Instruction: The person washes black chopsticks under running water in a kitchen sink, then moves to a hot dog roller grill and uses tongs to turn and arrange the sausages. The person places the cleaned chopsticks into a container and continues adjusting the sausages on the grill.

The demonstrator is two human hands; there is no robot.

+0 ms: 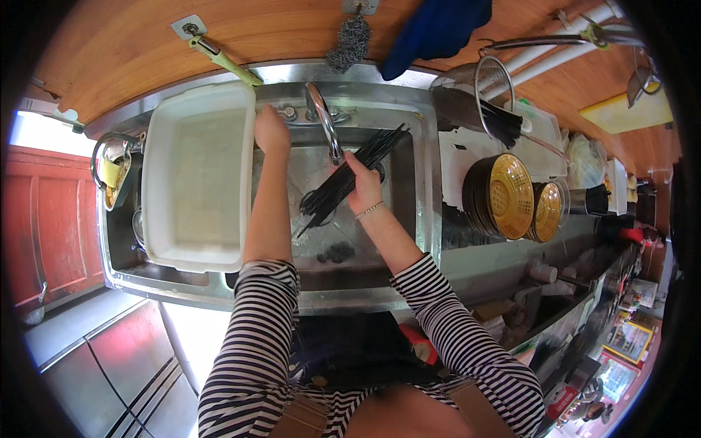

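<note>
A bundle of long black chopsticks (330,193) lies slantwise beneath the faucet spout (326,120). My right hand (364,187) is closed round its middle, holding it over the steel sink basin (405,233). At the back of the sink, my left hand (272,131) reaches to the left tap handle (290,114); its fingers are curled at the handle and partly hidden. Left of that forearm stands a large white plastic tub (157,182) with cloudy liquid in it. Below the chopsticks, dark bits lie on the basin floor.
Stacked yellow-faced plates (510,196) with dark sides stand on the right counter. Near them are a wire strainer (495,91) and more dark sticks. A steel scrubber (350,45), a blue cloth (437,33) and a green-handled tool (223,61) hang behind the sink.
</note>
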